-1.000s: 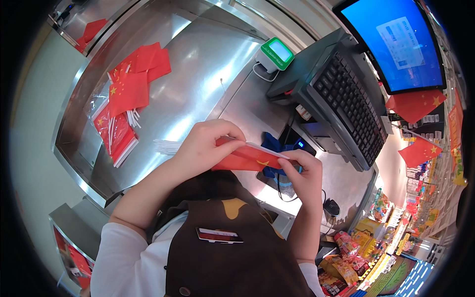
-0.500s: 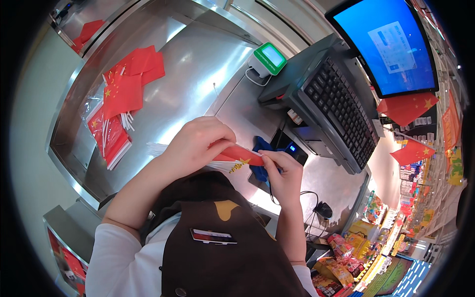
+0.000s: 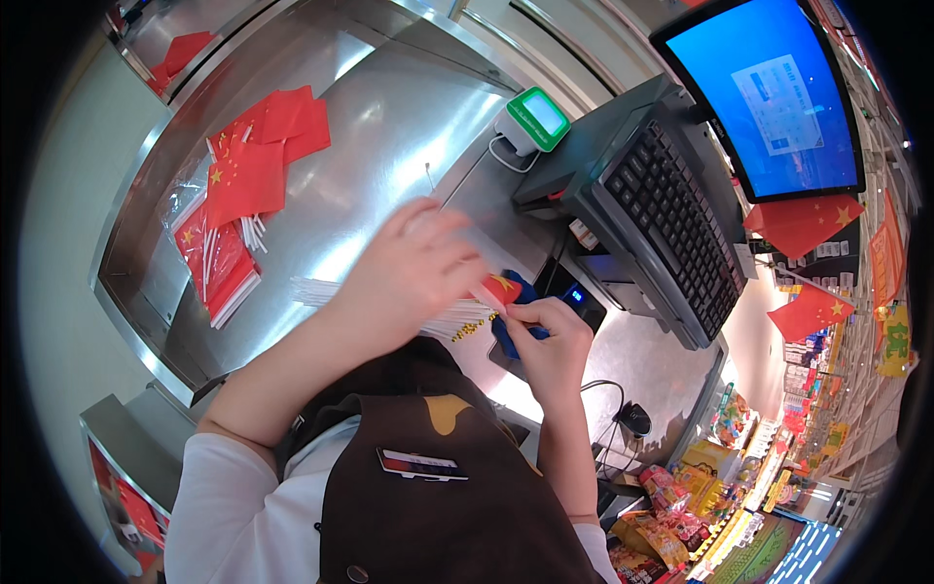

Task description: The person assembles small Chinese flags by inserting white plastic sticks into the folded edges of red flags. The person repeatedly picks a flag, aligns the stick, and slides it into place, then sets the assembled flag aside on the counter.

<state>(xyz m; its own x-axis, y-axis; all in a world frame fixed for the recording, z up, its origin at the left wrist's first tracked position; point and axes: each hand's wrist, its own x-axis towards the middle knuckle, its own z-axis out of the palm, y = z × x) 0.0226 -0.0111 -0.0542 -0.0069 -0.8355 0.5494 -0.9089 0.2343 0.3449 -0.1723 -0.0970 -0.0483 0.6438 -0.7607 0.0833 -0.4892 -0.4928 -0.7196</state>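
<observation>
A small red flag with yellow stars (image 3: 503, 284) is pinched at its edge between the thumb and fingers of my right hand (image 3: 553, 341). My left hand (image 3: 413, 277) is raised just left of the flag, its fingers smeared by motion, so whether they touch the cloth is unclear. Beneath it lies a bundle of white flag sticks (image 3: 316, 292), partly covered by the hand, with gold tips (image 3: 469, 331) at the right end. Blue cloth (image 3: 504, 338) shows behind the right hand. At the left of the metal counter sits a pile of red flags (image 3: 245, 180), some in clear plastic.
A keyboard (image 3: 671, 219) and a lit monitor (image 3: 769, 97) stand at the right. A green-and-white device with a small screen (image 3: 538, 117) is at the counter's far side. The steel counter (image 3: 379, 146) has a raised rim. Snack packages (image 3: 681, 496) fill shelves at lower right.
My left hand has lifted off the flag and moved up and right, blurring. Less of the flag shows, bunched near my right hand, which keeps its pinch.
</observation>
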